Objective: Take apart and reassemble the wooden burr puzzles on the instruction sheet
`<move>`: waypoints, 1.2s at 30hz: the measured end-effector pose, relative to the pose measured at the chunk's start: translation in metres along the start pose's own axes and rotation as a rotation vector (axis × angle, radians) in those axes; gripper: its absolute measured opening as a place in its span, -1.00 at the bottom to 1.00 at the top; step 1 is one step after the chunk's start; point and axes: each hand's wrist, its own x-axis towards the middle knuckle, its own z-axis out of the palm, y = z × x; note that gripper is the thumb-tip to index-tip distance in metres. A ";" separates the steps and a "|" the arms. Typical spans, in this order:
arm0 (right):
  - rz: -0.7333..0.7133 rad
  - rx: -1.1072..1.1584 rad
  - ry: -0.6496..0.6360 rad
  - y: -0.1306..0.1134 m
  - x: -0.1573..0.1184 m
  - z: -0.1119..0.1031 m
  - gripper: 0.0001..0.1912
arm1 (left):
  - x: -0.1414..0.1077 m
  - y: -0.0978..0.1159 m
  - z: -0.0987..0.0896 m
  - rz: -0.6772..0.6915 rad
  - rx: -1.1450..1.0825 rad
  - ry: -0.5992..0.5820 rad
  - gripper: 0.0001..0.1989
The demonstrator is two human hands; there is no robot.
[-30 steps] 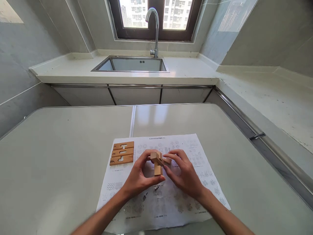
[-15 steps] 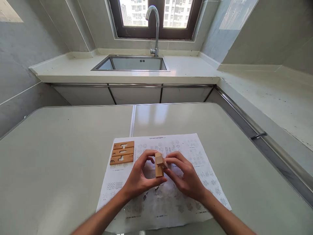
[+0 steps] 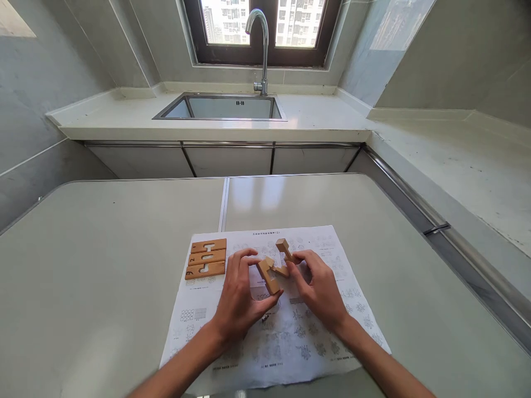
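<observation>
Two bare hands hold light-brown wooden pieces over a white printed paper sheet (image 3: 307, 367).
The left hand (image 3: 238, 293) grasps a notched light-brown wooden bar (image 3: 267, 277) between thumb and fingers, tilted; a slimmer light-brown wooden piece (image 3: 282, 271) juts from it toward the right hand (image 3: 319, 287), which pinches a light-brown wooden stick with a blocky end (image 3: 284, 246); whether the right fingers also touch the slimmer piece, I cannot tell; gripping the bar by its ends, keeping notches uncovered and turning pieces gently without forcing seems wisest.
</observation>
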 end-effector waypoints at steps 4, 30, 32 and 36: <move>-0.032 -0.141 0.020 0.004 0.000 0.001 -0.88 | -0.001 -0.001 0.003 -0.011 0.121 0.016 -0.46; -0.211 -0.339 -0.113 0.007 -0.003 0.002 -0.93 | -0.001 -0.011 0.011 0.029 0.233 -0.036 -0.44; -0.231 -0.341 -0.124 0.006 -0.003 0.002 -0.91 | -0.001 -0.011 0.011 0.023 0.213 -0.038 -0.44; -0.261 -0.327 -0.159 0.004 -0.003 0.002 -0.87 | 0.000 -0.012 0.009 0.023 0.171 -0.056 -0.39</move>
